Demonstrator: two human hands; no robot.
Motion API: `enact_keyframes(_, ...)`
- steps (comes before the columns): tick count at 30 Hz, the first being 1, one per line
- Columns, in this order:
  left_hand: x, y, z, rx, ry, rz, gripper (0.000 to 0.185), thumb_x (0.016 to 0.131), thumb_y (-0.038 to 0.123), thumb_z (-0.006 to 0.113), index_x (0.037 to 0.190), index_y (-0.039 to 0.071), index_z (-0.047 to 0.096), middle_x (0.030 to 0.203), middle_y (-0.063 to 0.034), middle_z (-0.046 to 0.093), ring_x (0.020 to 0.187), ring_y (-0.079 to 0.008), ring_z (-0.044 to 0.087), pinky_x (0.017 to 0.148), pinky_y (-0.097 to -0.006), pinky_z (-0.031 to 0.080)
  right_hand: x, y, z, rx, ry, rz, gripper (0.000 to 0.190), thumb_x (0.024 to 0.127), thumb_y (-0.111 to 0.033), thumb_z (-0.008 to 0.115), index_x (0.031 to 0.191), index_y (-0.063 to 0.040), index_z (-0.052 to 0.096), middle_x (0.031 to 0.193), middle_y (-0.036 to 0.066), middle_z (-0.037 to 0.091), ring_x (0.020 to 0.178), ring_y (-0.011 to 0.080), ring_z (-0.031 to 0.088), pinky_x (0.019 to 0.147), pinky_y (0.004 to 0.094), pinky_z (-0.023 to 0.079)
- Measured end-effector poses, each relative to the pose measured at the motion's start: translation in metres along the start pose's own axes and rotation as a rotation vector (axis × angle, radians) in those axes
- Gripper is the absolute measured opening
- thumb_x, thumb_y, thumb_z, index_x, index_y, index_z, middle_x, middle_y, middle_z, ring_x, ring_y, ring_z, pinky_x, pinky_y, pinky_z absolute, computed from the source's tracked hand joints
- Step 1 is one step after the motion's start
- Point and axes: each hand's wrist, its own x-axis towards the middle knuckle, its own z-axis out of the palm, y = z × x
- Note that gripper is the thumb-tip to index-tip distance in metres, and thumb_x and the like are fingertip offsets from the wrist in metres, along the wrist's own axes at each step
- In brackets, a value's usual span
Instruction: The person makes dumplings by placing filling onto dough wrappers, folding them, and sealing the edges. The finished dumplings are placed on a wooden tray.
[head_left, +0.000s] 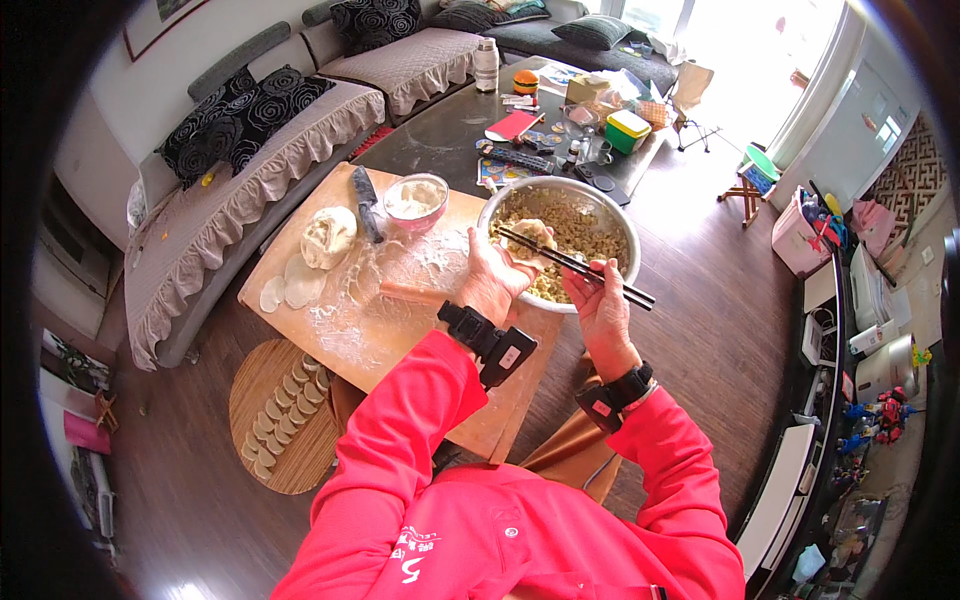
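My left hand (491, 271) holds a dumpling wrapper (531, 234) on its fingers, over the near-left part of a steel bowl (634, 251) of chopped filling (596, 214). In my right hand (604, 315) is a pair of dark chopsticks (634, 292), their tips across the wrapper. How much filling lies on the wrapper is hard to tell. A rolling pin (412, 292) lies on the floured wooden board (409, 349), left of my left hand. Farther left are a lump of dough (328, 237) and flat wrappers (304, 283). Behind them are a knife (366, 202) and a bowl of flour (416, 201).
Below the board's left edge, a round tray (247, 375) carries rows of folded dumplings (282, 412). The dark table (420, 142) beyond holds a remote control (517, 159), a thermos (487, 66) and a green-and-yellow box (627, 132). A sofa (247, 180) runs along the left.
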Motion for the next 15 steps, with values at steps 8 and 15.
enact_keyframes(8, 0.008, 0.023, 0.001, 0.004, 0.139, -0.001, 0.085, 0.086, 0.071, 0.015, 0.136, 0.006, 0.037, 0.131, -0.0193, 0.047, 0.119, -0.0364, 0.048, 0.100, -0.0612, 0.032, 0.001, -0.015, -0.025, -0.042, 0.003, 0.009, 0.031, 0.096, -0.036, 0.050, 0.098, -0.005, 0.055, 0.095, 0.015, 0.064, 0.093, 0.0292, 0.065, 0.083, 0.0403, 0.054)
enact_keyframes(15, 0.009, 0.042, 0.003, -0.014, 0.132, 0.067, 0.088, 0.086, 0.071, 0.025, 0.131, -0.004, 0.038, 0.128, -0.0215, 0.048, 0.116, -0.0374, 0.049, 0.098, -0.0575, 0.038, -0.002, -0.049, -0.036, -0.099, -0.006, -0.065, 0.034, 0.097, -0.035, 0.047, 0.095, -0.003, 0.056, 0.093, 0.017, 0.064, 0.088, 0.0294, 0.067, 0.080, 0.0398, 0.055)
